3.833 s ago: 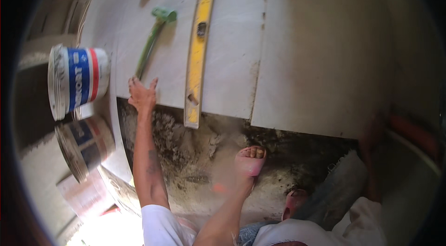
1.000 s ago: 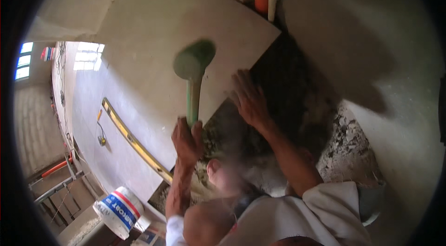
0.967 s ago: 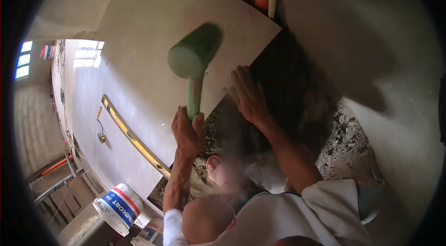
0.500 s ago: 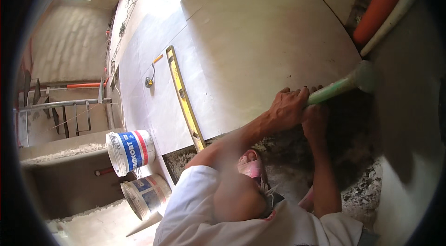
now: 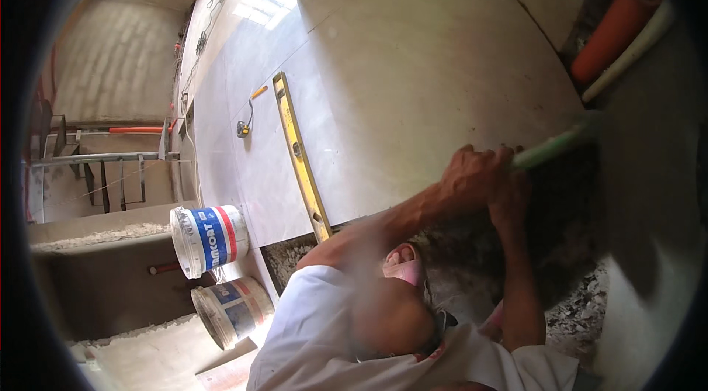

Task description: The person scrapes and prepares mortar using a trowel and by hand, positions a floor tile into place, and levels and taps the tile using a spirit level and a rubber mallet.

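One mallet (image 5: 553, 146) juts from left fingers (image 5: 487, 161), wrapped round it — grip of right hand (image 5: 510, 201) I cannot tell. One level (image 5: 299, 155), one tape (image 5: 243, 129).

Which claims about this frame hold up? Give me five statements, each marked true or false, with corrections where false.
1. The left hand and right hand meet at the handle of the green mallet. True.
2. The tape measure lies left of the spirit level. True.
3. The spirit level is red. False: it is yellow.
4. The two nearer buckets are right of the spirit level. False: the white bucket and the dirtier bucket are both left of it.
5. An orange pipe runs beside a paler pipe. True.
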A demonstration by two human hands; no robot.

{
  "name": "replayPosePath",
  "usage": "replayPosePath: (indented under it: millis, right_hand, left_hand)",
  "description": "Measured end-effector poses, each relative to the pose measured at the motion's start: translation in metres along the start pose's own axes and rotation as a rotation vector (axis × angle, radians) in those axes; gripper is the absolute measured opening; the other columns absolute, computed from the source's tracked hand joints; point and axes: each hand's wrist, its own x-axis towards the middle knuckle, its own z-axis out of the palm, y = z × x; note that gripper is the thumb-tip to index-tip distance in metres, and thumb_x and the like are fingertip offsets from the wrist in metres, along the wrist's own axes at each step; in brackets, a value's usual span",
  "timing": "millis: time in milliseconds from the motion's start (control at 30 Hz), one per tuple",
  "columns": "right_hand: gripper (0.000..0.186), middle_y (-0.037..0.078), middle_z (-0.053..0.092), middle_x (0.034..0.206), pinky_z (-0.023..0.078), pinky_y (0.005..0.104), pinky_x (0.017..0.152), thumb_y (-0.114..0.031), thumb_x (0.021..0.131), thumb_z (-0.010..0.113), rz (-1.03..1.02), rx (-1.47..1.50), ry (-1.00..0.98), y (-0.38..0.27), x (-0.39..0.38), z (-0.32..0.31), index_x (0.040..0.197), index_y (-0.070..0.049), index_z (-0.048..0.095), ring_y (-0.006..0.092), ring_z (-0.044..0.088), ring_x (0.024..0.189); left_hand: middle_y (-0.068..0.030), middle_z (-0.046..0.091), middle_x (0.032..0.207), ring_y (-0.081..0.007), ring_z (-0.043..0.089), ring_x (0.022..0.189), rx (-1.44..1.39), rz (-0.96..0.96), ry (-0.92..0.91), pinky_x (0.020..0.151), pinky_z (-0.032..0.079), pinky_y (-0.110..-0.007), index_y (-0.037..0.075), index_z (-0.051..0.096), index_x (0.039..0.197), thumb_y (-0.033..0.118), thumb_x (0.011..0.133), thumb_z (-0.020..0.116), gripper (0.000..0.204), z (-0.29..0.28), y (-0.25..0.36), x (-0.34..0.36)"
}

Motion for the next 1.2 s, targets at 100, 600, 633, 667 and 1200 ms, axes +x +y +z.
replayPosePath:
  millis: [100,600,633,667,1200]
  right_hand:
    - [0.044,0.025,0.047,0.13,0.04,0.045,0.1,-0.015,0.091,0.054,-0.37,0.169,0.637,0.137,0.042,0.101,0.129,0.003,0.042,0.0385,0.047,0.122]
    - [0.044,0.024,0.048,0.129,0.04,0.0471,0.101,-0.015,0.088,0.06,-0.307,-0.061,0.681,0.073,0.022,0.071,0.126,0.003,0.047,0.0413,0.047,0.121]
    - [0.044,0.024,0.048,0.129,0.04,0.0471,0.101,-0.015,0.088,0.06,-0.298,-0.062,0.68,0.067,0.025,0.072,0.126,0.003,0.047,0.0413,0.047,0.121]
    - [0.044,0.025,0.047,0.131,0.039,0.0474,0.101,-0.014,0.088,0.059,-0.323,0.084,0.74,0.064,0.024,0.072,0.127,0.003,0.046,0.041,0.046,0.122]
    - [0.045,0.026,0.04,0.138,0.033,0.0516,0.105,-0.015,0.094,0.05,-0.346,-0.208,0.737,0.077,0.03,0.084,0.134,0.004,0.04,0.045,0.037,0.129]
  left_hand:
    - [-0.0146,0.064,0.075,-0.0359,0.064,0.07,-0.138,0.203,0.145,0.071,0.044,-0.046,0.002,0.049,0.102,0.024,0.086,0.053,0.027,0.007,0.023,0.013]
    - [-0.0184,0.065,0.085,-0.0358,0.063,0.08,-0.017,-0.135,-0.195,0.084,0.043,-0.046,0.002,0.05,0.096,0.032,0.091,0.05,0.031,0.014,-0.001,0.009]
    - [-0.0184,0.065,0.085,-0.0358,0.063,0.08,-0.022,-0.131,-0.202,0.084,0.043,-0.046,0.002,0.05,0.096,0.032,0.091,0.05,0.031,0.01,-0.001,0.009]
    - [-0.0183,0.064,0.083,-0.0364,0.063,0.08,-0.019,-0.05,-0.161,0.083,0.043,-0.047,0.001,0.049,0.095,0.031,0.091,0.05,0.03,0.001,0.006,0.008]
    - [-0.0215,0.062,0.072,-0.0406,0.06,0.07,0.009,-0.223,-0.082,0.068,0.046,-0.05,0.0,0.053,0.085,0.035,0.088,0.056,0.036,0.015,-0.023,0.01]
